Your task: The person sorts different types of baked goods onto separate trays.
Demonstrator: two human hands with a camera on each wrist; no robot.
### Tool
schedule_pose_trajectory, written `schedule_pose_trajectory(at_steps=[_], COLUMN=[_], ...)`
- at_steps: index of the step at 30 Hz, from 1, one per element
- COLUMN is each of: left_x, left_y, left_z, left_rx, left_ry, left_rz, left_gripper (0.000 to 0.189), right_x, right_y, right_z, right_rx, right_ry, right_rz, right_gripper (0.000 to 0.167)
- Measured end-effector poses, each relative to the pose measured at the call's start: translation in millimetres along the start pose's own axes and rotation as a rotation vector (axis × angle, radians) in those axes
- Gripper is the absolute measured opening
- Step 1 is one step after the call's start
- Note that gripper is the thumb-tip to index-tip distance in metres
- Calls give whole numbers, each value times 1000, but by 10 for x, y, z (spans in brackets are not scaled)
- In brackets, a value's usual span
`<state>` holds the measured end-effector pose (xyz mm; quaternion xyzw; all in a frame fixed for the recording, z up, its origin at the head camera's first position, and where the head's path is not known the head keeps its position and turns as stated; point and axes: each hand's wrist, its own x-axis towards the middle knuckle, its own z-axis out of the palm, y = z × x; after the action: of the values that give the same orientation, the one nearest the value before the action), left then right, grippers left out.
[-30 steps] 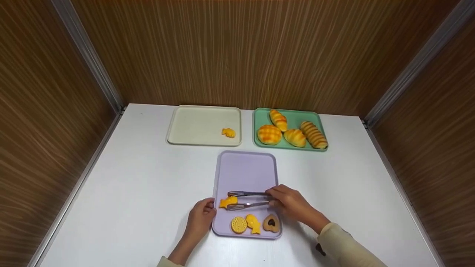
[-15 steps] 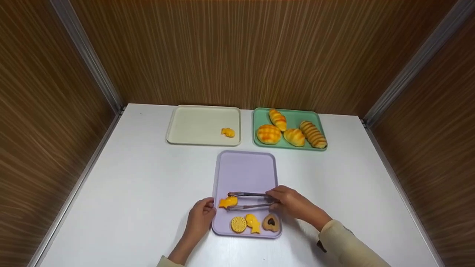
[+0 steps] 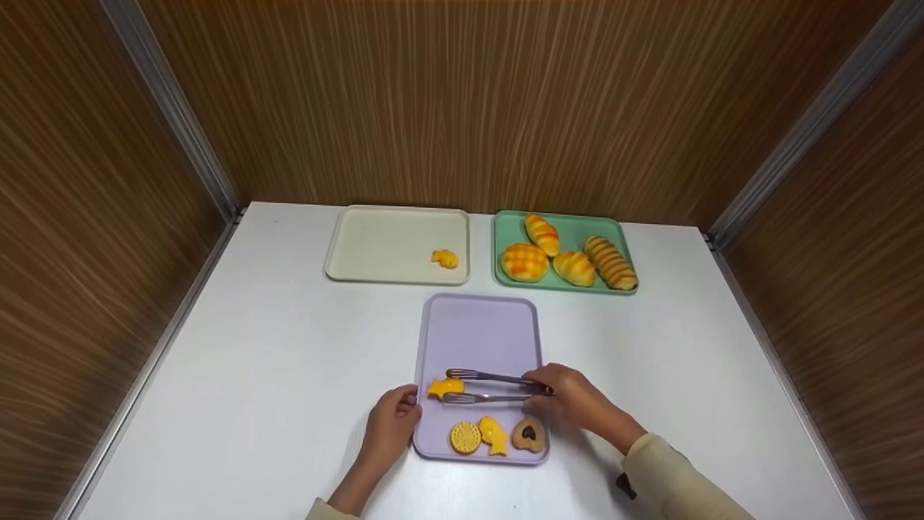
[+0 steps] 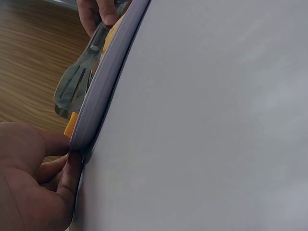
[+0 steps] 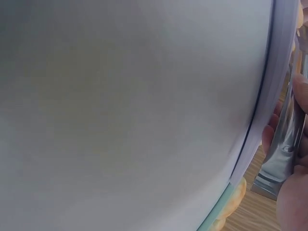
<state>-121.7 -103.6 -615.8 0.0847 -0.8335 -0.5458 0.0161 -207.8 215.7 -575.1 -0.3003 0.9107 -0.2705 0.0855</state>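
My right hand point(image 3: 570, 397) holds metal tongs point(image 3: 498, 378) sideways over the lilac tray point(image 3: 480, 325). Their tips straddle an orange fish-shaped cookie point(image 3: 447, 388) near the tray's left edge, one tip on its far side and the other overlapping its near side. At that edge, my left hand point(image 3: 388, 427) pinches the rim between thumb and fingers, as the left wrist view shows. Along the tray's near end lie a round cookie point(image 3: 465, 438), a second fish-shaped cookie point(image 3: 493, 435) and a heart-shaped cookie point(image 3: 528, 435) with a dark centre. The right wrist view shows the tongs' bent end point(image 5: 276, 171).
Behind, to the left, a cream tray point(image 3: 382, 242) carries one small orange fish-shaped piece point(image 3: 445, 258). Next to it stands a green tray point(image 3: 570, 224) with several breads, among them a checked round bun point(image 3: 525, 261) and a striped roll point(image 3: 611, 263). Wood-grain panels point(image 3: 462, 101) enclose the white table point(image 3: 289, 347).
The tongs have shifted slightly away from the person, and the orange fish-shaped cookie between their tips has moved a little the same way. My left hand stays at the tray's edge.
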Motion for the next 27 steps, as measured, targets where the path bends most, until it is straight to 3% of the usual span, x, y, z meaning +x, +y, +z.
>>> schedule_pose_trajectory(at_steps=[14, 27], left_x=[9, 5], left_y=[-26, -15], left_z=[7, 7], left_rx=[2, -5], left_ry=[4, 11], left_rz=[19, -5], left_gripper=[33, 33], right_x=[4, 85], right_y=[-31, -36], right_z=[22, 69], right_rx=[-6, 9], right_ry=[137, 277], right_rz=[97, 21], right_gripper=[37, 34])
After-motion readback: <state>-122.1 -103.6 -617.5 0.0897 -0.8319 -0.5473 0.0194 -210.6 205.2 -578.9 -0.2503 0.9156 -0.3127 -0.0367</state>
